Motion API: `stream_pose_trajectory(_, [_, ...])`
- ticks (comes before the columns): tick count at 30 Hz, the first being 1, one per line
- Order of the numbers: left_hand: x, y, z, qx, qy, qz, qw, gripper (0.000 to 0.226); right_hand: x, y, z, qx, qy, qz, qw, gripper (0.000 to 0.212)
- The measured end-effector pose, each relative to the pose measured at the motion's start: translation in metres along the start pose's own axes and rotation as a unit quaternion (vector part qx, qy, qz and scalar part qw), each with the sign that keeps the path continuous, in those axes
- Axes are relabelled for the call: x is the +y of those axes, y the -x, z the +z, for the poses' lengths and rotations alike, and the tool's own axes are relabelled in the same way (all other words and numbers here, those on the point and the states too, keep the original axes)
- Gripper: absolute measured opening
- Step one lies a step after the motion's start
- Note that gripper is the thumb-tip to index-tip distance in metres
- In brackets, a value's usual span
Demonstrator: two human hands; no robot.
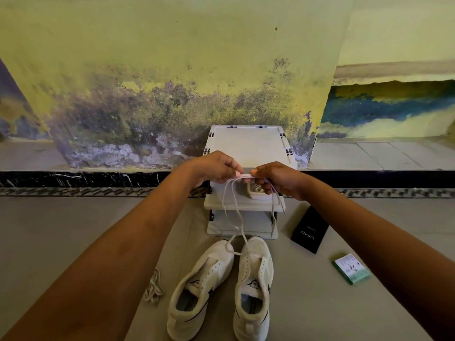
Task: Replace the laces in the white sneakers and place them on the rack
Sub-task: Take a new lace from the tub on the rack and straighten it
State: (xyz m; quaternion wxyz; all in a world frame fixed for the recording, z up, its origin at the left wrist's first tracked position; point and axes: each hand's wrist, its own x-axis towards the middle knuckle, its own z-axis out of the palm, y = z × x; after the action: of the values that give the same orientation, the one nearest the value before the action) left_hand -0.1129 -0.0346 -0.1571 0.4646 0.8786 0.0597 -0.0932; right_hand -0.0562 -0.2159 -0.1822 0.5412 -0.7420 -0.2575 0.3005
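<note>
- Pinching a white lace (240, 177) between left hand (216, 168) and right hand (278, 179), fingers of both curled round it, stretched taut above the rack (246, 143).
- Dangling in loose strands down past the rack front toward the two white sneakers (221, 286) on the floor, toes pointing at the rack.
- Lying bunched on the floor left of the sneakers: another lace (154, 289).
- Resting to the right: a black box (310, 230) and a green packet (352, 268).
</note>
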Motion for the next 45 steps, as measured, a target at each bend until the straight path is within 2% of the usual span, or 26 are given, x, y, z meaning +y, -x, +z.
stream_pose_trajectory(3, [-0.005,-0.005,-0.003,0.055,-0.167,-0.002,0.984,0.021,0.000,0.003,-0.007,0.004,0.041,0.010,0.999,0.024])
stream_pose_trajectory(6, [-0.022,-0.009,-0.012,0.081,-0.304,-0.061,0.947,0.023,0.006,0.003,-0.018,0.028,0.058,0.028,0.998,0.021])
stream_pose_trajectory(8, [-0.033,-0.007,-0.017,0.080,-0.343,-0.100,0.930,0.024,0.011,0.002,-0.025,0.048,0.037,0.033,0.998,0.025])
stream_pose_trajectory(11, [-0.039,-0.003,-0.015,0.030,-0.355,-0.119,0.927,0.023,0.015,0.001,-0.028,0.056,-0.011,0.019,0.998,0.024])
stream_pose_trajectory(13, [-0.034,-0.001,-0.008,0.003,-0.305,-0.093,0.948,0.023,0.014,0.000,-0.026,0.056,-0.027,0.006,0.998,0.021])
stream_pose_trajectory(16, [-0.019,0.002,0.000,0.023,-0.109,-0.015,0.994,0.025,0.010,-0.004,-0.019,0.065,-0.038,-0.022,0.997,0.017])
stream_pose_trajectory(18, [-0.008,0.003,0.002,0.025,0.020,0.014,0.999,0.024,0.006,-0.005,-0.012,0.065,-0.049,-0.046,0.996,0.019])
stream_pose_trajectory(21, [0.004,0.002,0.007,0.012,0.115,0.028,0.993,0.018,0.000,-0.006,-0.002,0.072,-0.059,-0.072,0.993,0.020])
stream_pose_trajectory(28, [0.005,0.000,0.010,0.089,0.151,0.027,0.984,0.012,-0.006,-0.005,0.007,0.102,-0.129,-0.062,0.984,0.013])
stream_pose_trajectory(33, [-0.001,0.003,0.003,0.121,0.199,0.019,0.972,0.012,-0.014,-0.001,-0.003,0.077,-0.247,-0.090,0.962,0.027])
stream_pose_trajectory(36, [-0.003,0.004,0.001,0.138,0.233,0.012,0.963,0.012,-0.018,0.002,-0.005,0.045,-0.275,-0.095,0.956,0.036])
stream_pose_trajectory(39, [-0.001,0.004,0.002,0.163,0.264,0.005,0.951,0.010,-0.018,0.002,-0.003,0.037,-0.269,-0.115,0.956,0.036])
stream_pose_trajectory(42, [0.001,0.004,0.001,0.187,0.310,0.012,0.932,0.010,-0.013,0.000,-0.001,0.067,-0.238,-0.134,0.960,0.024])
stream_pose_trajectory(45, [0.004,0.003,-0.001,0.186,0.329,0.030,0.925,0.014,-0.012,0.001,0.001,0.107,-0.188,-0.148,0.965,0.022])
